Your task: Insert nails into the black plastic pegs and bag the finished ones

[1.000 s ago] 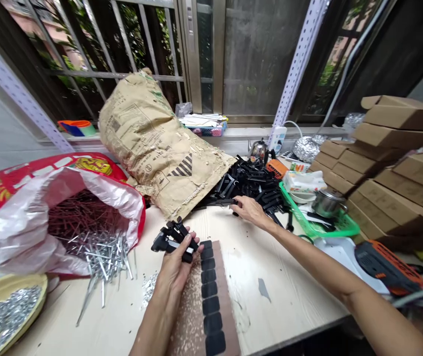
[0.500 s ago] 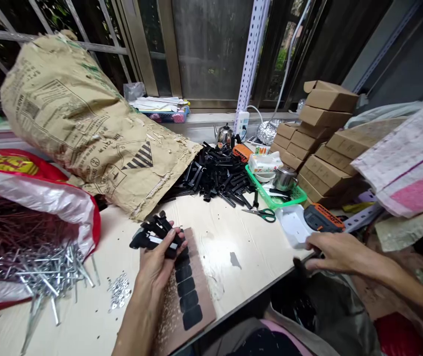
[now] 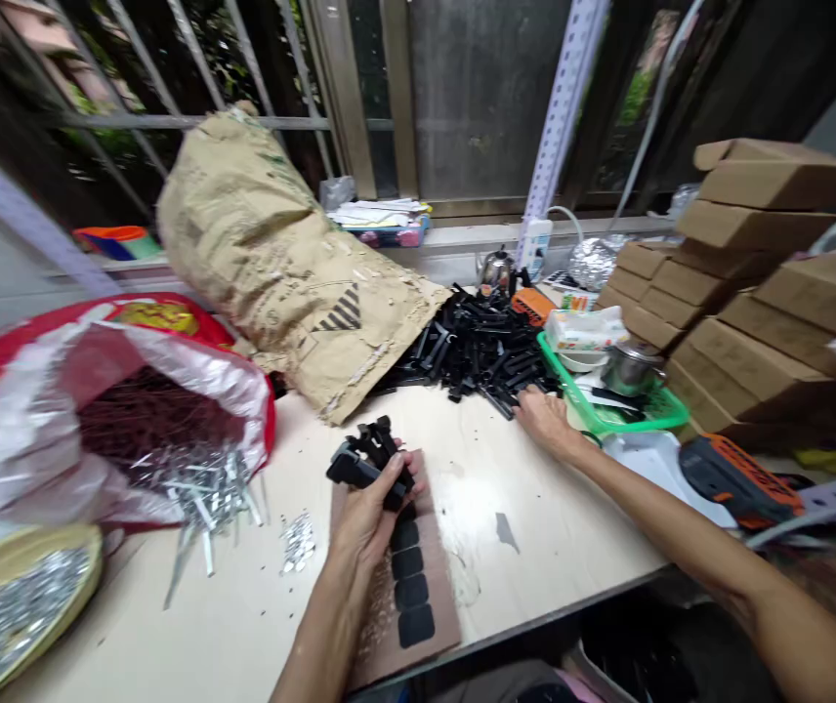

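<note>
My left hand (image 3: 381, 493) is closed around a bunch of black plastic parts (image 3: 363, 457), elongated pieces with wider ends that stick out past the thumb. It hovers over a brown board (image 3: 438, 576) bearing a row of black rounded squares (image 3: 408, 563). At the near right edge of a heap of black plastic parts (image 3: 487, 342), my right hand (image 3: 546, 422) reaches in with its fingers curled. What those fingertips grip is hidden among the dark pieces.
A paper sack (image 3: 278, 234) leans behind the heap. Left are a red and white bag (image 3: 15, 430) of metal rods, a yellow bowl (image 3: 92, 576) and loose silver bits (image 3: 298, 542). Right are a green basket (image 3: 612, 422), white tray (image 3: 645, 449), orange-black tool (image 3: 740, 478) and cardboard boxes (image 3: 755, 361).
My right hand went from the heap to the table's right front edge with a black part, then came back to the heap. My left hand keeps its bunch. The view swung right and back.
</note>
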The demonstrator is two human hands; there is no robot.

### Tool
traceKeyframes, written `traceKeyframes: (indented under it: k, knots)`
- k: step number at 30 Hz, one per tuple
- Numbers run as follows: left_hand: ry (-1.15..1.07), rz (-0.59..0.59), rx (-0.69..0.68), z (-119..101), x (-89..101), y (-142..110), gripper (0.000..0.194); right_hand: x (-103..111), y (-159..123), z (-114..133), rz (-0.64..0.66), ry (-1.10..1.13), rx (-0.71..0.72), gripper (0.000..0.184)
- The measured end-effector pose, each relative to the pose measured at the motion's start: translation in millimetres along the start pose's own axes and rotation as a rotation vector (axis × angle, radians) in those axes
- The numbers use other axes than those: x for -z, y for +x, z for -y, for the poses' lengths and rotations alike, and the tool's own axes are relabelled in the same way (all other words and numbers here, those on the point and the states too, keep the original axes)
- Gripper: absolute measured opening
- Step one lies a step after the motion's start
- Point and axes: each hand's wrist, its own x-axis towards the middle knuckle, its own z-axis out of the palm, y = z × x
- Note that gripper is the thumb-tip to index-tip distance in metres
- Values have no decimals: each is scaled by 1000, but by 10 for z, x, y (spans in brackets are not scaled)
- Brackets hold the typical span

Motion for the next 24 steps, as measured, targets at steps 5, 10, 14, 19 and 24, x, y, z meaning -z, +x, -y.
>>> traceKeyframes:
  k: [5,10,14,19,24]
  knots:
    - [-14,19,-27,35,102,15,42,56,-118,53,-172,125,-9,20]
    - [28,-4,-133,118,40,-19,35,329,-636,761,-209,656,417,16]
    - [-27,31,-205,96,191,-90,41,282,-993,1412,-171,765,628,8]
    - [-42,-64,-248,-86,816,-291,41,166,-1026,1969,137,854,1050,18]
    - [-27,-386,-334,-180,1435,-522,39,4,-601,2757,402,743,899,24]
